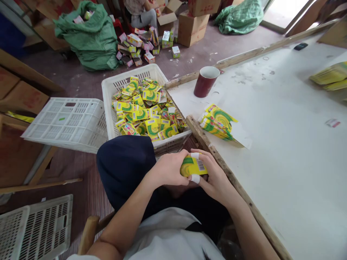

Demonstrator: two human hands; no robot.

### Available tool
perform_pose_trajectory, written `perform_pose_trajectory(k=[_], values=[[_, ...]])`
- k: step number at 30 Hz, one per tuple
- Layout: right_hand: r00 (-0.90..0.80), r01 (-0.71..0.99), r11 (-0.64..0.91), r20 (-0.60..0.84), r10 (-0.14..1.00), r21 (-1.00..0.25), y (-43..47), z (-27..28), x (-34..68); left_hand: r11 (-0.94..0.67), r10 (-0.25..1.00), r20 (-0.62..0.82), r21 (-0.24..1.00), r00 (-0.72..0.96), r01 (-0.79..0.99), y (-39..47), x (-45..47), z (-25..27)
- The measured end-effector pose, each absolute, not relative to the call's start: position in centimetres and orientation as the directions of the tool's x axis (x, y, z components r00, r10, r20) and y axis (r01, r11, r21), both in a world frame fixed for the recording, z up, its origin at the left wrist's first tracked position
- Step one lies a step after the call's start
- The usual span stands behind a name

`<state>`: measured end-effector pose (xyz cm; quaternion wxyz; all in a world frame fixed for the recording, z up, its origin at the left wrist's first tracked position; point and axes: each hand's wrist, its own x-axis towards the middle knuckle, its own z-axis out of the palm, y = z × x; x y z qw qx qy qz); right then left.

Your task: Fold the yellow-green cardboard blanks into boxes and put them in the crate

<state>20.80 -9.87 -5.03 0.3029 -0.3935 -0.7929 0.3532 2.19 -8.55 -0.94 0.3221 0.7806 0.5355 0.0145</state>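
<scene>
A small yellow and green cardboard box (193,166) with a barcode is held over my lap, between both hands. My left hand (170,168) wraps its left end, the fingers partly hidden behind it. On the other end, my right hand (214,177) grips with thumb and fingers, white tape round two of them. Beyond my knee stands a white plastic crate (108,119) heaped with similar yellow boxes (142,113). On the table to the right lies a stack of flat yellow and green cartons (218,122).
A dark red mug (204,85) stands near the wooden edge of the white table (292,173). An overturned white crate (65,119) is at left. Green sacks (89,39), cardboard boxes (189,30) and scattered small boxes lie on the floor, near a seated person (145,14).
</scene>
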Motion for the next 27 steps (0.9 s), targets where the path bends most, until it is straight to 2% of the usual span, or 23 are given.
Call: perform_pose_trajectory(k=[5,7,9,11,13,15,18,20,24,27], values=[[-0.46,0.468,0.433,0.206,0.864,-0.77,-10.1,-5.3,19.8,-0.206,0.855,-0.321,0.511,0.407,0.834,-8.8,2.0,-1.0],[-0.43,0.456,0.431,0.231,0.873,-0.779,-10.0,-5.3,19.8,-0.148,0.871,-0.326,0.539,0.367,0.829,-8.7,1.9,-1.1],[-0.378,0.426,0.415,0.258,0.889,-0.804,-9.7,-5.2,20.3,-0.012,0.938,-0.282,0.555,0.201,0.832,-8.0,1.5,-1.3],[-0.308,0.415,0.379,0.265,0.914,-0.827,-9.3,-4.9,21.1,0.163,0.981,-0.176,0.542,-0.079,0.824,-6.6,0.9,-1.5],[-0.263,0.432,0.343,0.248,0.932,-0.834,-9.1,-4.6,21.8,0.299,0.948,-0.062,0.513,-0.312,0.805,-4.9,0.2,-1.8],[-0.27,0.455,0.336,0.232,0.935,-0.825,-9.2,-4.2,22.3,0.362,0.913,-0.019,0.494,-0.407,0.79,-3.3,-0.4,-2.0],[-0.318,0.489,0.366,0.229,0.92,-0.792,-9.4,-3.6,22.7,0.389,0.903,-0.037,0.496,-0.428,0.777,-2.1,-0.8,-2.4],[-0.283,0.543,0.378,0.26,0.923,-0.75,-9.3,-3.2,22.9,0.39,0.907,-0.06,0.497,-0.418,0.775,-2.2,-0.8,-2.6],[0.035,0.674,0.244,0.36,0.932,-0.698,-8.1,-2.7,24.3,0.411,0.907,-0.128,0.476,-0.401,0.777,-2.9,-0.8,-2.9],[0.222,0.699,0.112,0.364,0.905,-0.706,-6.9,-2.7,25.9,0.418,0.906,-0.15,0.454,-0.395,0.787,-3.0,-0.9,-3.0]])
